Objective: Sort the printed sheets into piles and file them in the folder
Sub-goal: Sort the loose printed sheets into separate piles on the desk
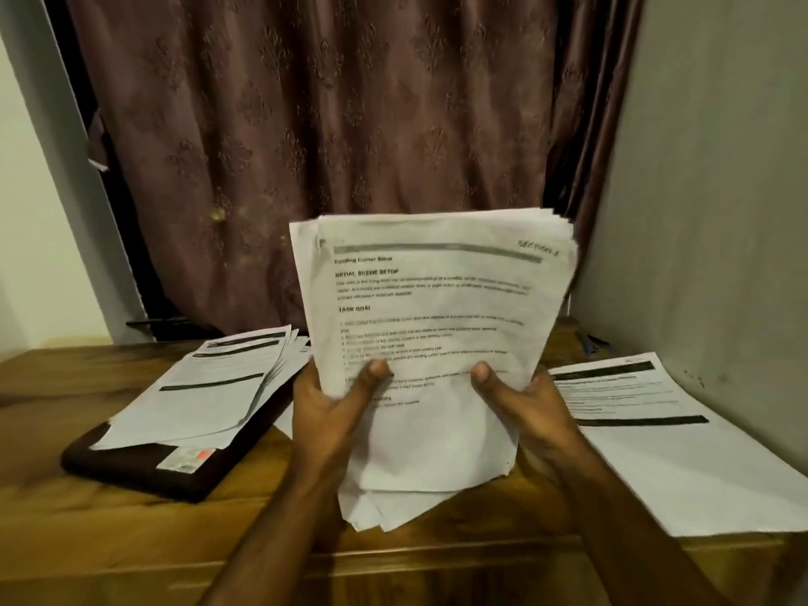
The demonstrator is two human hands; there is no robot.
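Both hands, left hand [325,402] and right hand [524,402], are gripping the unsorted stack [433,343] above the worktop's [87,540] front edge; two piles are lying sorted, left pile [210,387] over the dark folder [144,465], right pile [664,430] near the right edge; filing is remaining.

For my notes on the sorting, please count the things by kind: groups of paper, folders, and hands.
Groups of paper: 3 (held stack, left pile, right pile)
Folders: 1 (dark folder)
Hands: 2 (left hand, right hand)
Total: 6
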